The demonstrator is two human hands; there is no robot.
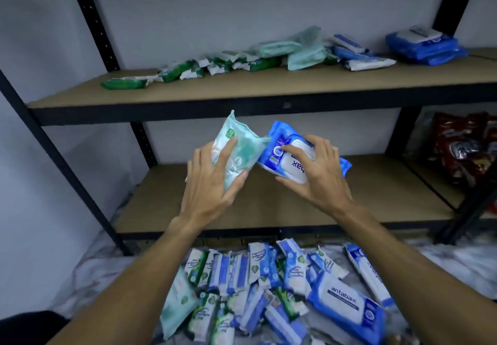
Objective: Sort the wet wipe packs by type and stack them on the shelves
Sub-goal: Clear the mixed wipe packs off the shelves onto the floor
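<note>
Two packs are in hand, held up in front of the shelves: the left hand curls its fingers round a soft, crumpled pale green pack, and the right hand grips a glossy blue pack with a white flip lid. On the upper shelf, dark green packs, pale green packs and blue packs already lie grouped, mostly loose rather than stacked. Most of the job looks unfinished: a big mixed heap waits on the floor.

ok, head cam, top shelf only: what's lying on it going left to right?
On the top shelf: green packs → pale teal packs → blue-and-white packs → stack of dark blue packs at the right end.
</note>
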